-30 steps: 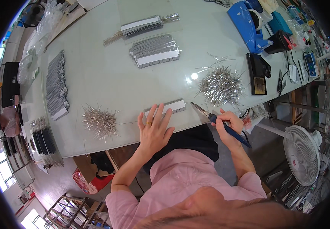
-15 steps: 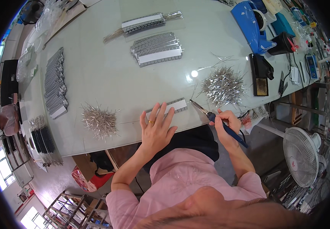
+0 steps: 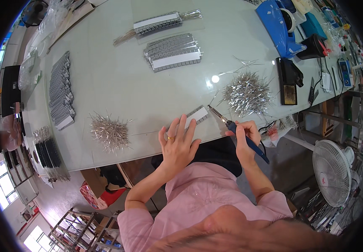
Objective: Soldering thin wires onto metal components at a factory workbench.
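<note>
My left hand (image 3: 178, 145) lies with its fingers spread over a small grey-and-white strip (image 3: 198, 115), pressing it to the table. The fingers cover the strip's left part. A soldering iron (image 3: 231, 126) with a blue handle is gripped in my right hand (image 3: 248, 136). Its tip sits at the strip's right end; whether they touch is hard to tell. A pile of thin silvery wire leads (image 3: 247, 94) lies just beyond the iron, and a second wire pile (image 3: 109, 131) lies left of my left hand.
Stacked grey strips (image 3: 173, 54) and a wired bundle of strips (image 3: 158, 23) lie farther back. More grey strips (image 3: 60, 94) rest at left. On the right stand a black soldering stand (image 3: 288, 82), a blue tape dispenser (image 3: 277, 29) and, below the table's edge, a white fan (image 3: 331, 172).
My left hand has shifted slightly right, and the strip beneath it has turned, its right end now angled farther away. The iron's tip has moved slightly away from me, beside that end.
</note>
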`<move>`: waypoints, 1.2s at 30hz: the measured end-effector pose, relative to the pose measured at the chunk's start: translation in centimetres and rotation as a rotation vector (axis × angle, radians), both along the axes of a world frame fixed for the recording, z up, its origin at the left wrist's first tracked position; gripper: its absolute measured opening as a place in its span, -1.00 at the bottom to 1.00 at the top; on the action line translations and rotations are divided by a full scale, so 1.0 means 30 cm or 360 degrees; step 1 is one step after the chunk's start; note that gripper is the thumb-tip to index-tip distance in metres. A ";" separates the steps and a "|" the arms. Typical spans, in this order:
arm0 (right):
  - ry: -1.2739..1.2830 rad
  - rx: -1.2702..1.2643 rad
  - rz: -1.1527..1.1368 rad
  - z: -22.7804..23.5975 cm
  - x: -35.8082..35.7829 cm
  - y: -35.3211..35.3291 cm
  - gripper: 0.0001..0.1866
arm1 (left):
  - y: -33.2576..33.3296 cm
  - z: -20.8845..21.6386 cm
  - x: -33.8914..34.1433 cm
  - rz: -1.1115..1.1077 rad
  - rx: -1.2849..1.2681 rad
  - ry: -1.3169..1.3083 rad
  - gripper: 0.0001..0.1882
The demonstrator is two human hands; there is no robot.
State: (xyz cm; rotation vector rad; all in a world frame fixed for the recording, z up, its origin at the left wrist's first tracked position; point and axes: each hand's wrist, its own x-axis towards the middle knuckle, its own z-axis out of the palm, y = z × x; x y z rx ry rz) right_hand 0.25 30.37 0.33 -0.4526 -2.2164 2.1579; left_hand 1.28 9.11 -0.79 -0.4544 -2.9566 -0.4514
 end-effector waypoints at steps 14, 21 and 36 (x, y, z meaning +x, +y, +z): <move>0.0078 0.0073 0.0062 0.010 -0.002 -0.002 -0.93 | 0.027 0.012 0.008 0.0062 -0.0005 -0.0020 -0.42; 0.0246 0.0434 0.0230 0.024 -0.001 0.001 -0.93 | 0.031 0.011 0.007 0.0057 0.0003 -0.0034 -0.42; 0.0693 0.0879 0.0305 0.059 -0.021 -0.020 -0.90 | 0.039 0.023 0.007 0.0035 -0.0045 0.0032 -0.46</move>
